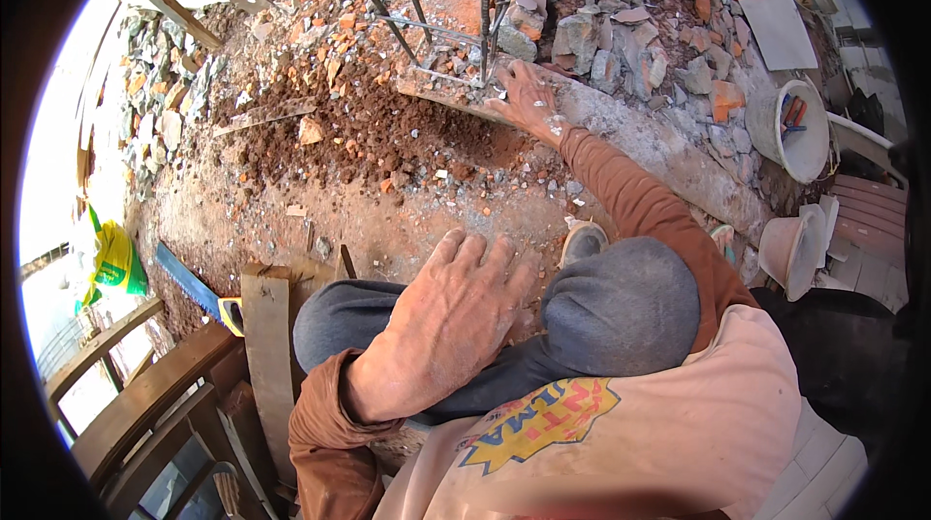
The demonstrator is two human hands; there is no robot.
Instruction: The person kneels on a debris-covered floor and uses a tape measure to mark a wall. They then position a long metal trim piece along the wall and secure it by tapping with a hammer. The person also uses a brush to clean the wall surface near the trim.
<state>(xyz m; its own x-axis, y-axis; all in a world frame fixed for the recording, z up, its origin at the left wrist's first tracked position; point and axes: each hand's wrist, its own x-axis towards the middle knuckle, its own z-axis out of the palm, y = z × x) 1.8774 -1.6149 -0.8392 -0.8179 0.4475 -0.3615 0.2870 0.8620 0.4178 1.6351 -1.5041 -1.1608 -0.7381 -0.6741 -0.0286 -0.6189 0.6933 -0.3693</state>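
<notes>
- Your right hand (pixel 527 98) was stretched out ahead, fingers spread flat and holding nothing, palm down on the concrete beam (pixel 640 137) just at the foot of the rebar cage (pixel 485 6).
- The rebar cage stood upright out of the beam's near end, its bars tied with thin wire loops; your fingertips were just beside the lowest bars, though contact with the steel could not be told.
- Your left hand (pixel 448 321) lay open and empty, fingers loosely spread, resting across your left knee (pixel 339 311) in grey trousers.
- You were crouched; your right knee (pixel 621 307) sat close to the left hand, a shoe (pixel 584 242) showing just beyond it.
- Red earth and brick rubble (pixel 369 122) covered the ground between knees and beam; larger grey stones (pixel 621 45) were piled behind the beam.
- A wooden plank (pixel 267 345) lay left of your knee, a handsaw (pixel 199 287) with a blue blade beside it.
- A white bucket (pixel 795 127) with tools stood to the right, well apart from both hands.
</notes>
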